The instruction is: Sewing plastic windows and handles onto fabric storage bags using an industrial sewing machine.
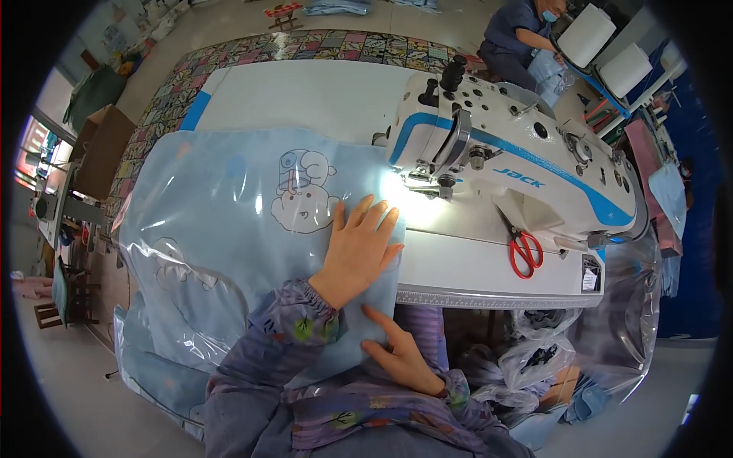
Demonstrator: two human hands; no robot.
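Note:
A large light-blue sheet of fabric with a glossy clear surface and printed cartoon bears [229, 172] spreads over the left of the sewing table and hangs down its front. My left hand [356, 250] lies flat on it near its right edge, fingers spread, just short of the lit needle area. Closer to me, my right hand [405, 365] rests at the sheet's lower right edge, index finger stretched out and thumb apart from it; its other fingers are hidden. Right of the sheet stands a white and blue sewing machine [519, 164], its presser foot [431, 191] beside the sheet's edge.
Red-handled scissors [524, 252] lie on the table right of the sheet. White thread cones [584, 34] stand at the back right. Clear plastic bags [534, 359] hang below the table's right side. A co-worker [519, 38] sits beyond the machine. A cardboard box [103, 151] stands far left.

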